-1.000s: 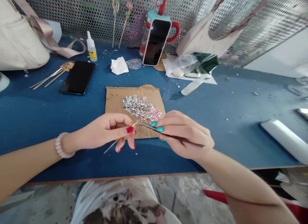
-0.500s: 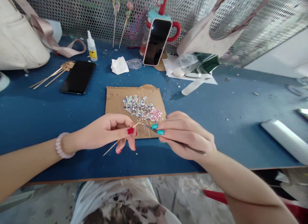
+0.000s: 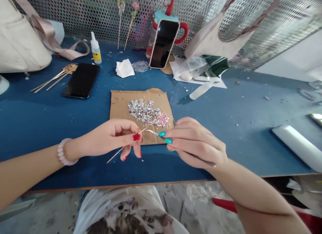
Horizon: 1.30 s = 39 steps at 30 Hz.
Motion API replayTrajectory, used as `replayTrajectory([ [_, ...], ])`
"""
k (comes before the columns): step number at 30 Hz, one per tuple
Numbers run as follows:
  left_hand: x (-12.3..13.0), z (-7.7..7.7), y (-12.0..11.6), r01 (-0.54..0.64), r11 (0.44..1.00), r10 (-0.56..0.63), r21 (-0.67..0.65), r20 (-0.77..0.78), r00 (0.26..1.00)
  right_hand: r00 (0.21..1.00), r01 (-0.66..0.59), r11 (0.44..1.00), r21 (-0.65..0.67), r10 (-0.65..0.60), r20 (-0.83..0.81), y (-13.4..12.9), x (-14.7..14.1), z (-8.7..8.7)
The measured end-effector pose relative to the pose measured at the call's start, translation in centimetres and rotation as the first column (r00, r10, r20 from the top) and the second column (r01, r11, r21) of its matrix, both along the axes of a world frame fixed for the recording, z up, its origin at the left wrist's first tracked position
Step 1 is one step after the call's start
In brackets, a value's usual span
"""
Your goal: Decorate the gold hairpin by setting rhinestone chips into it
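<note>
Above blue tabletop [image 3: 241, 133], left hand [image 3: 115, 137] pinches slender pale stick [image 3: 115, 155], right hand [image 3: 200, 141] shiny tweezers [image 3: 154, 133].

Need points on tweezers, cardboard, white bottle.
Tweezers [image 3: 155, 133]: head view, metal shaft just behind the tip.
Cardboard [image 3: 119, 108]: head view, bare left part.
White bottle [image 3: 95, 47]: head view, body above the yellow label.

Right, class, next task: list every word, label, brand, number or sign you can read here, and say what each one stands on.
None can be read.
Bottle: its yellow label has dark marks, too small and blurred to read.
Flat phone and upright phone: dark screens, no readable text.
</note>
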<state>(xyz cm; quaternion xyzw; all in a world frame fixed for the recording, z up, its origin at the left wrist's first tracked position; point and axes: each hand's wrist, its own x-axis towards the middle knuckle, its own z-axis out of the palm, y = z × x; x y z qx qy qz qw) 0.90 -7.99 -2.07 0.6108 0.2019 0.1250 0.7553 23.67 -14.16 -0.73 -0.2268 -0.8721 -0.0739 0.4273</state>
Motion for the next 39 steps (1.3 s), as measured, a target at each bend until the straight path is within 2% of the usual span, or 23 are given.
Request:
replayTrajectory([
  [24, 0.02, 0.06, 0.02, -0.003, 0.999, 0.003, -0.034, 0.019, 1.000, 1.000, 0.012, 0.999, 0.032, -0.011, -0.024, 0.49, -0.16, -0.43],
  [39, 0.06, 0.15, -0.05, -0.008, 1.000, 0.009, -0.030, 0.011, 1.000, 0.998, -0.008, 0.996, 0.089, 0.002, 0.064, 0.25, 0.11, -0.09],
])
